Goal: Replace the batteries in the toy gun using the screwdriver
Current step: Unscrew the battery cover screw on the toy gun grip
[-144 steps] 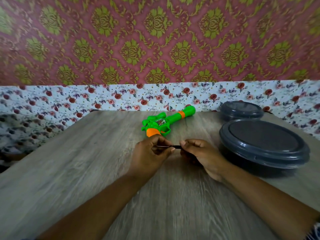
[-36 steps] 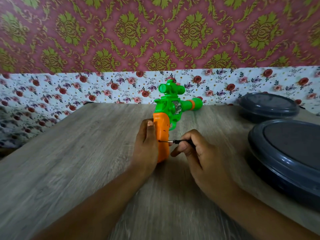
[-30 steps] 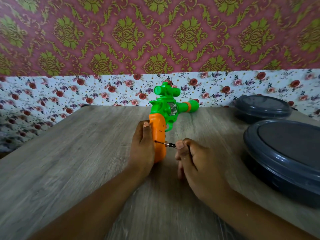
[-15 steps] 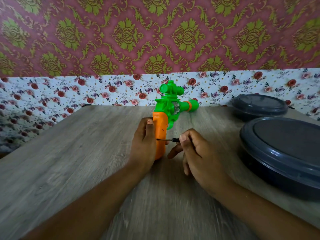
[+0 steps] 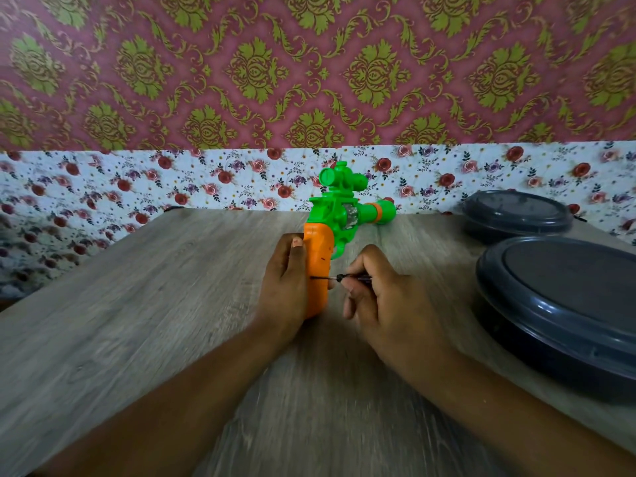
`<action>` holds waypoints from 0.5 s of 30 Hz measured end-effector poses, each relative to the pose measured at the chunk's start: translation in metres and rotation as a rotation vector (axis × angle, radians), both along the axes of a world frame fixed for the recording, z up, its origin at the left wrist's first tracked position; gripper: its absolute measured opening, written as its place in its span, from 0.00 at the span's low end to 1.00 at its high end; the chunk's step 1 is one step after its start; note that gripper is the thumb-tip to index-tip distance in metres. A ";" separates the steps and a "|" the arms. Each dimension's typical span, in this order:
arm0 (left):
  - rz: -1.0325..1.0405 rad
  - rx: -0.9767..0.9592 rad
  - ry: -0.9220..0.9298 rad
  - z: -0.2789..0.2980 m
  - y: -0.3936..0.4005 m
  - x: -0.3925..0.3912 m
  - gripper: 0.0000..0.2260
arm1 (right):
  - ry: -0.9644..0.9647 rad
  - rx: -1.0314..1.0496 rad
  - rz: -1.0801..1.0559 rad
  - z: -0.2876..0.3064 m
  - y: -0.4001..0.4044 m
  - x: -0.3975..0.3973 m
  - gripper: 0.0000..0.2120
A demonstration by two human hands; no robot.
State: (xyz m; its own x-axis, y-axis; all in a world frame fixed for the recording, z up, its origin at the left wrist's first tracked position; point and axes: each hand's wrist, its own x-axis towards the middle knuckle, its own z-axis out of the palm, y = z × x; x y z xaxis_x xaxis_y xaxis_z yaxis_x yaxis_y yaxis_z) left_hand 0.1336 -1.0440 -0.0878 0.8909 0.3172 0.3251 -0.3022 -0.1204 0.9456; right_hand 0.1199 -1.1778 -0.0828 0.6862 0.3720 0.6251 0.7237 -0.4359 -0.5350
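head view: toy gun (image 5: 339,232) is stood on its orange grip on the table (image 5: 137,321), approx centre, barrel pointing away to the right. left hand (image 5: 284,290) is wrapped round the grip. screwdriver (image 5: 339,277) is pinched in right hand (image 5: 385,304), tip set into the grip's side. shaft should be kept square to the screw w/ firm inward push, grip braced vs. tipping, else the tip probably slips out.
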 end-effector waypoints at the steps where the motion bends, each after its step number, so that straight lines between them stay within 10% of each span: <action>1: -0.004 -0.004 -0.001 0.000 0.000 0.000 0.12 | -0.008 0.003 0.031 0.000 0.001 -0.002 0.03; 11: 0.053 0.045 0.020 0.000 0.002 -0.001 0.13 | 0.208 0.046 -0.050 -0.001 0.006 -0.010 0.25; 15: 0.045 0.029 0.013 -0.002 0.002 0.000 0.13 | 0.273 0.028 -0.059 -0.005 0.005 -0.007 0.17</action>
State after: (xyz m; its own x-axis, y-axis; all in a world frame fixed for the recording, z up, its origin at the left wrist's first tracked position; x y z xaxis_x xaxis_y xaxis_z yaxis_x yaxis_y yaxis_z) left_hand 0.1339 -1.0423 -0.0898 0.8802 0.3478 0.3229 -0.2832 -0.1611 0.9454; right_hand 0.1131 -1.1731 -0.0876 0.8508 0.3114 0.4232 0.5245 -0.4558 -0.7191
